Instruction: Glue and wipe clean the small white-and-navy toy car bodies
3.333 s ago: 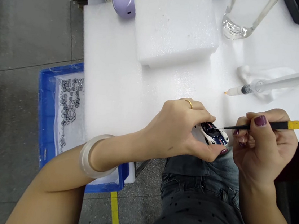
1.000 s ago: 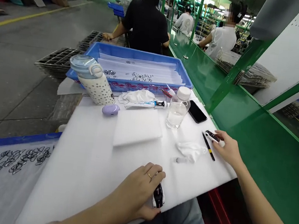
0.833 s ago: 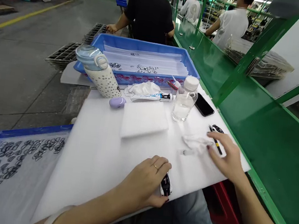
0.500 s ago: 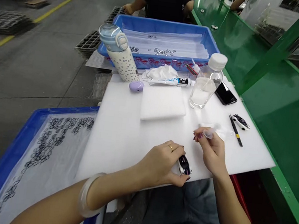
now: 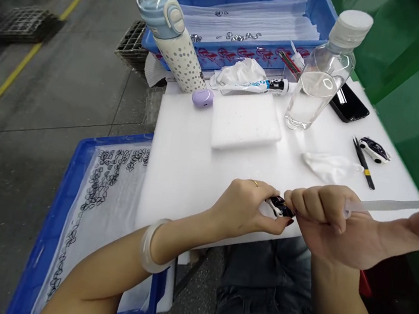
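Note:
My left hand [image 5: 251, 208] pinches a small black and white toy car [image 5: 280, 206] between thumb and fingers, over the front edge of the white board [image 5: 177, 173]. Against the car's right end rests my right hand [image 5: 345, 235], palm turned up and fingers curled. A translucent strip [image 5: 390, 204] spans from those curled fingers to the thumb, which stretches out to the right. Beyond my right hand lie a crumpled white cloth [image 5: 330, 166], dark tweezers [image 5: 364, 163] and a second toy car [image 5: 374, 149].
A white foam block [image 5: 246, 123], clear bottle [image 5: 312, 96], phone [image 5: 350, 103], purple case [image 5: 203, 98], tube [image 5: 258, 85] and dotted flask [image 5: 181, 59] stand or lie at the back. Blue trays sit behind [image 5: 222, 56] and at left [image 5: 48, 229].
The view has shifted down and closer. My right hand has turned palm up and come against the toy car, with the translucent strip now visible along it. My left hand still grips the car.

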Motion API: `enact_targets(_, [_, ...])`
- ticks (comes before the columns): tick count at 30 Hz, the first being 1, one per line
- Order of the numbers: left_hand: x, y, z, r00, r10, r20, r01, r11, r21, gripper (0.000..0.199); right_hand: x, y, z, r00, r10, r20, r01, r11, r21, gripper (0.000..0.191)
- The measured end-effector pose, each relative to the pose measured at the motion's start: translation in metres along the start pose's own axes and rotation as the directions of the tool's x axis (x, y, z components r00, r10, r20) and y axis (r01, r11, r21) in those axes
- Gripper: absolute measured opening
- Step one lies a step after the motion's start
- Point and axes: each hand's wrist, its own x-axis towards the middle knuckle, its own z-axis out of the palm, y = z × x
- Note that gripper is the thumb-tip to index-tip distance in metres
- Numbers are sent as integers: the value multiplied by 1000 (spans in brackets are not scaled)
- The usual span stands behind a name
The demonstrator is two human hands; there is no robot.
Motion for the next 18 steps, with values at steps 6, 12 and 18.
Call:
enact_targets(6, [0,-1,-1,1000,16,5,-16,1000,16,23,-5,3,2,998,-2,-62,-4,996,-92,63])
enact_targets(12, [0,-1,0,1000,30,7,-30,1000,6,23,-4,0,6,998,26,-56,-27,999,-22,64])
enact_targets(18, [0,-1,-1,999,-4,45,3,1000,21,23,-6,-2,16,981,65,-182,-46,993,108,72])
